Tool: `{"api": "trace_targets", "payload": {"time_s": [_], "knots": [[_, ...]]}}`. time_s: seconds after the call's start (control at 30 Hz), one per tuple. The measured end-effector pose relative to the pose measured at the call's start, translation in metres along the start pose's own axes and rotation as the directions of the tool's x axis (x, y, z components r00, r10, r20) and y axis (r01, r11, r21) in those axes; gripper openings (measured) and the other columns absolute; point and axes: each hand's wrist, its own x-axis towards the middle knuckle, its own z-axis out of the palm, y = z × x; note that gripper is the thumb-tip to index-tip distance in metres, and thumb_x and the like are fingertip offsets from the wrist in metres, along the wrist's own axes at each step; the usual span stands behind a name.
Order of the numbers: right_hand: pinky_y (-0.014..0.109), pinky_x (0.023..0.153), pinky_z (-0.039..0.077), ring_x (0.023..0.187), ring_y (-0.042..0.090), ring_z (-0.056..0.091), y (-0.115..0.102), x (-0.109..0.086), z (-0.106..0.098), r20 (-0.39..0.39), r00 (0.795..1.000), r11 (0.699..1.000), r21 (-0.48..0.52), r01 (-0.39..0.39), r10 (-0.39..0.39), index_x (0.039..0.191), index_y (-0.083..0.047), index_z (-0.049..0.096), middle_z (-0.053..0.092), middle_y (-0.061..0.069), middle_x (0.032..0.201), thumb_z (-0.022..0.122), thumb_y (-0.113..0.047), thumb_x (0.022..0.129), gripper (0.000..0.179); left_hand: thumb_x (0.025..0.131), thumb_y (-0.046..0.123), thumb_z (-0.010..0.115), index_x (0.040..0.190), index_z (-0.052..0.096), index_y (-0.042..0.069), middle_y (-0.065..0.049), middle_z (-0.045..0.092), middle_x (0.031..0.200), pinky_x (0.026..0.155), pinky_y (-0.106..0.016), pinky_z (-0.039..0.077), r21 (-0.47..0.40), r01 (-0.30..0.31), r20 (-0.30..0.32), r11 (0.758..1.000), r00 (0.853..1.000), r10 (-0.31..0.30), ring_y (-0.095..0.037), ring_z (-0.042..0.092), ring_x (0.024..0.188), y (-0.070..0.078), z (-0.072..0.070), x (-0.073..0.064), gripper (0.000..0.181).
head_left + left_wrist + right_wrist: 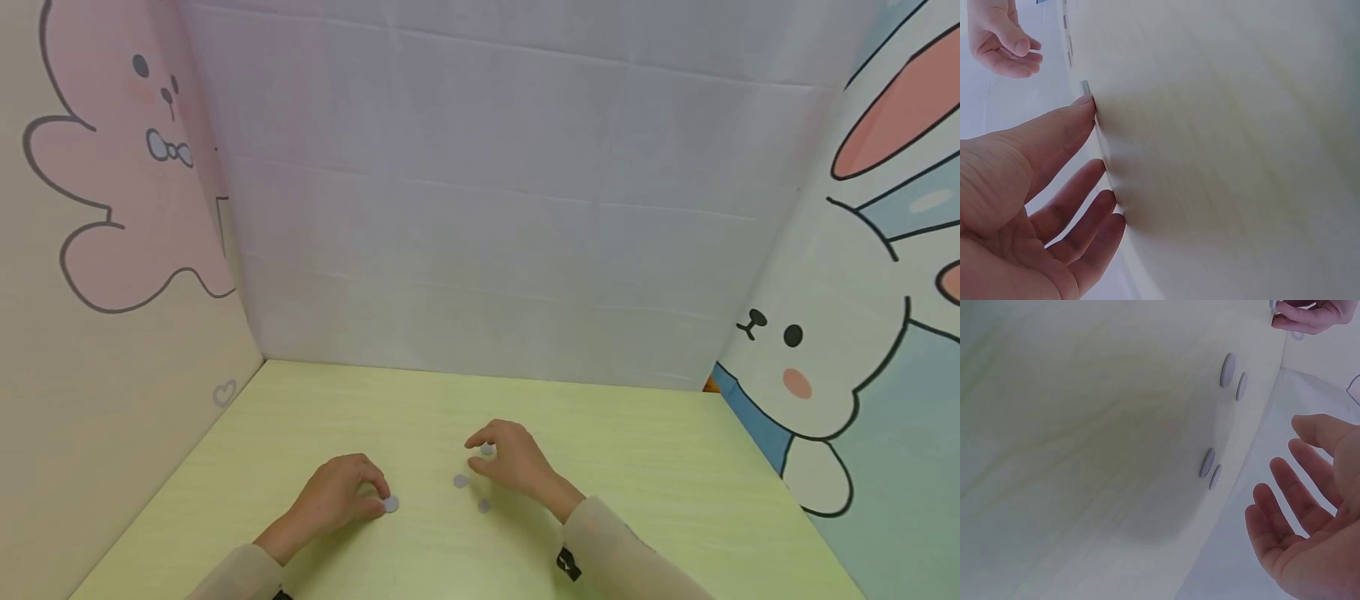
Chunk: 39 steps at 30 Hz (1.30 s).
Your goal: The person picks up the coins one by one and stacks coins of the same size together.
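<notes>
My left hand [339, 493] is low over the pale yellow tabletop, pinching a silver-grey coin-like disc [391, 504] between thumb and forefinger. In the left wrist view, the thumb covers part of this disc [1085, 87], and the other fingers of the left hand [1041, 181] reach down to the surface. My right hand [513, 458] hovers above the table with spread, relaxed fingers and holds nothing. Near it lie flat a disc [461, 481], a second disc [483, 506] and a third disc [487, 450], partly behind its fingers. The right wrist view shows several discs [1227, 370] beside the right hand [1316, 512].
A white sheet [487, 208] hangs at the table's back edge. The left wall [135, 358] bears a pink cartoon figure, and the right wall [885, 467] a cartoon rabbit. More pale yellow tabletop [637, 450] extends to the right of the right hand.
</notes>
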Motion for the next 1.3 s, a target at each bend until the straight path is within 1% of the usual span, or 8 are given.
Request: {"api": "trace_targets", "payload": {"time_s": [0.2, 0.5, 0.67, 0.87, 0.97, 1.1, 1.2, 1.3], "knots": [[0.047, 0.091, 0.057, 0.107, 0.033, 0.068, 0.005, -0.001, 0.0, 0.038, 0.999, 0.999, 0.035, 0.009, -0.01, 0.116, -0.008, 0.081, 0.077, 0.008, 0.113, 0.08, -0.016, 0.093, 0.025, 0.077, 0.027, 0.096, 0.08, 0.077, 0.031, 0.017, 0.071, 0.098, 0.086, -0.044, 0.057, 0.012, -0.009, -0.005, 1.0, 1.0, 0.009, -0.018, 0.069, 0.095, 0.001, -0.001, -0.001, 0.019], [0.042, 0.092, 0.056, 0.107, 0.03, 0.067, 0.008, -0.002, 0.006, 0.075, 0.997, 0.999, 0.025, 0.035, -0.037, 0.114, -0.008, 0.081, 0.076, 0.005, 0.112, 0.081, -0.015, 0.09, 0.026, 0.077, 0.027, 0.096, 0.08, 0.077, 0.031, 0.016, 0.071, 0.097, 0.086, -0.046, 0.058, 0.016, -0.013, -0.008, 1.0, 1.0, 0.013, -0.019, 0.069, 0.095, 0.002, -0.002, -0.001, 0.019], [0.039, 0.094, 0.055, 0.106, 0.024, 0.066, 0.009, -0.002, 0.012, 0.096, 0.993, 0.997, -0.038, 0.071, -0.067, 0.114, -0.01, 0.081, 0.076, 0.003, 0.11, 0.083, -0.016, 0.09, 0.024, 0.077, 0.026, 0.096, 0.079, 0.078, 0.031, 0.017, 0.072, 0.097, 0.086, -0.045, 0.058, 0.012, -0.017, -0.01, 1.0, 1.0, 0.017, -0.019, 0.069, 0.095, 0.001, -0.002, -0.001, 0.019], [0.036, 0.095, 0.056, 0.102, 0.019, 0.069, 0.007, -0.002, 0.017, 0.103, 0.985, 0.977, -0.153, 0.151, -0.137, 0.11, -0.01, 0.083, 0.078, 0.001, 0.107, 0.086, -0.014, 0.087, 0.024, 0.077, 0.024, 0.096, 0.08, 0.078, 0.03, 0.015, 0.072, 0.097, 0.085, -0.045, 0.057, -0.007, -0.008, -0.003, 1.0, 1.0, 0.008, -0.019, 0.069, 0.095, 0.001, -0.001, -0.001, 0.019], [0.035, 0.094, 0.056, 0.1, 0.016, 0.068, 0.006, -0.002, 0.018, 0.115, 0.986, 0.976, -0.17, 0.136, -0.118, 0.11, -0.011, 0.083, 0.077, 0.0, 0.107, 0.087, -0.016, 0.086, 0.025, 0.077, 0.024, 0.096, 0.08, 0.078, 0.03, 0.015, 0.071, 0.097, 0.086, -0.045, 0.057, -0.008, -0.004, 0.001, 1.0, 1.0, 0.004, -0.019, 0.069, 0.095, 0.002, -0.001, -0.001, 0.019], [0.037, 0.099, 0.055, 0.098, 0.011, 0.066, 0.006, -0.002, 0.02, 0.13, 0.988, 0.981, -0.164, 0.104, -0.083, 0.108, -0.012, 0.083, 0.077, -0.002, 0.105, 0.087, -0.018, 0.087, 0.022, 0.076, 0.024, 0.096, 0.079, 0.078, 0.03, 0.016, 0.072, 0.097, 0.085, -0.044, 0.057, 0.001, -0.006, -0.001, 1.0, 1.0, 0.006, -0.019, 0.069, 0.095, 0.003, -0.001, 0.0, 0.02], [0.041, 0.102, 0.054, 0.097, 0.01, 0.065, 0.006, -0.002, 0.022, 0.129, 0.988, 0.982, -0.162, 0.101, -0.081, 0.105, -0.013, 0.084, 0.076, -0.004, 0.103, 0.087, -0.019, 0.088, 0.019, 0.076, 0.024, 0.096, 0.079, 0.078, 0.03, 0.016, 0.072, 0.096, 0.085, -0.044, 0.057, 0.002, -0.004, -0.002, 1.0, 1.0, 0.004, -0.018, 0.069, 0.094, 0.004, -0.002, 0.0, 0.02], [0.039, 0.1, 0.055, 0.096, 0.009, 0.063, 0.007, -0.002, 0.023, 0.123, 0.989, 0.982, -0.162, 0.1, -0.08, 0.103, -0.015, 0.085, 0.075, -0.006, 0.102, 0.086, -0.02, 0.089, 0.016, 0.076, 0.023, 0.096, 0.079, 0.078, 0.03, 0.016, 0.072, 0.096, 0.085, -0.044, 0.057, 0.0, 0.001, -0.004, 1.0, 1.0, -0.001, -0.018, 0.069, 0.094, 0.004, -0.002, 0.0, 0.02]]}}
